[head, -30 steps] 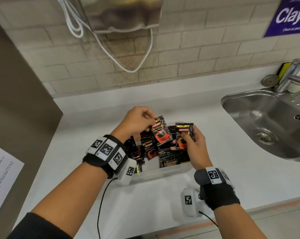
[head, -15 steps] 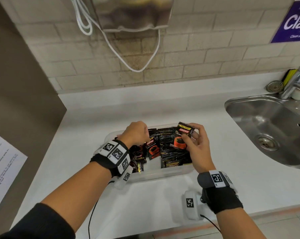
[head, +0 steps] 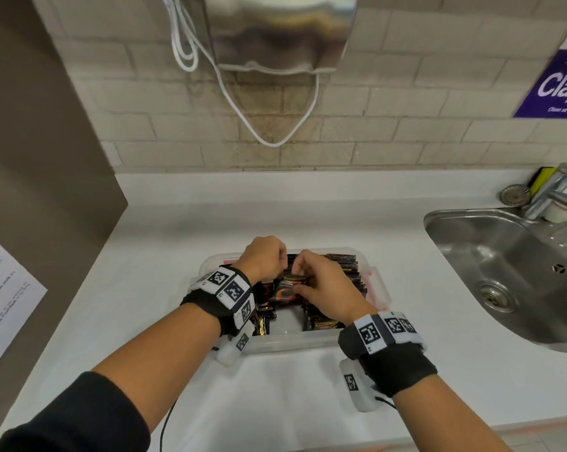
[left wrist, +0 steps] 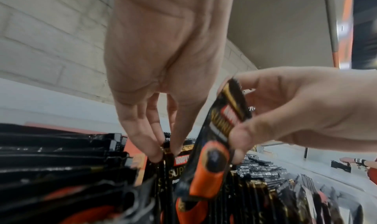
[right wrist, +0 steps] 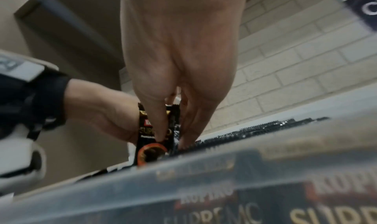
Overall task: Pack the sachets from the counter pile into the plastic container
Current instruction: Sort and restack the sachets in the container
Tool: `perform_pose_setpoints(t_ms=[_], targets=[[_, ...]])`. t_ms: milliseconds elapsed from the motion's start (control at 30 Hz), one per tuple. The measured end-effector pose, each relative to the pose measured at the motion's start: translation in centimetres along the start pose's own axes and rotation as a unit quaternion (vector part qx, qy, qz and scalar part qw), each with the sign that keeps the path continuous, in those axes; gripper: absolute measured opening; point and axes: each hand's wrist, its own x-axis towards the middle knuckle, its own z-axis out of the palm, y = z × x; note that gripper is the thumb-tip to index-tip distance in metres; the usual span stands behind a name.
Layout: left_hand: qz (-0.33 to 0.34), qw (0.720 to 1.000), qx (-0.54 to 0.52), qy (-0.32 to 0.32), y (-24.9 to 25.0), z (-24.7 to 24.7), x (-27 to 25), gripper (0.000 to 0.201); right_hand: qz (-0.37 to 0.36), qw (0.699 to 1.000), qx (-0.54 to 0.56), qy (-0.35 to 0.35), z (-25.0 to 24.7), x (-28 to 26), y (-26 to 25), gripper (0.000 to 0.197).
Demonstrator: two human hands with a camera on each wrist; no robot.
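Low centre of the head view, the clear plastic container is packed with upright glossy black sachets. The right hand pinches an orange-printed sachet above them, while the left hand pinches another sachet's top edge in the row. Beyond lie the white counter and the steel sink at right.

Black wristbands, tag-printed white blocks, black sleeve

The left hand reaches down, fingertips pinching the top of a black sachet standing among packed sachets; the right hand grips a tilted black-and-orange sachet just beside it
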Motion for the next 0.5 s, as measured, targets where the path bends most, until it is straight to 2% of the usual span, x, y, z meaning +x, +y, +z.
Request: perform_pose_setpoints(t_ms=[133,267,500], targets=[[-0.003,1.0,-0.004,-0.003,-0.1,-0.2,-0.2,0.015,0.023,0.989,-0.143,-0.026,1.1,1.0,0.0,0.029],[-0.011,0.999,-0.034,-0.024,-0.2,0.1,-0.3,0.021,0.051,0.954,-0.295,-0.017,2.0,1.5,0.0,0.024],[-0.034,0.995,-0.093,-0.031,-0.5,0.1,-0.2,0.018,0.091,0.928,-0.362,-0.006,3.2,1.9,0.2,0.037]])
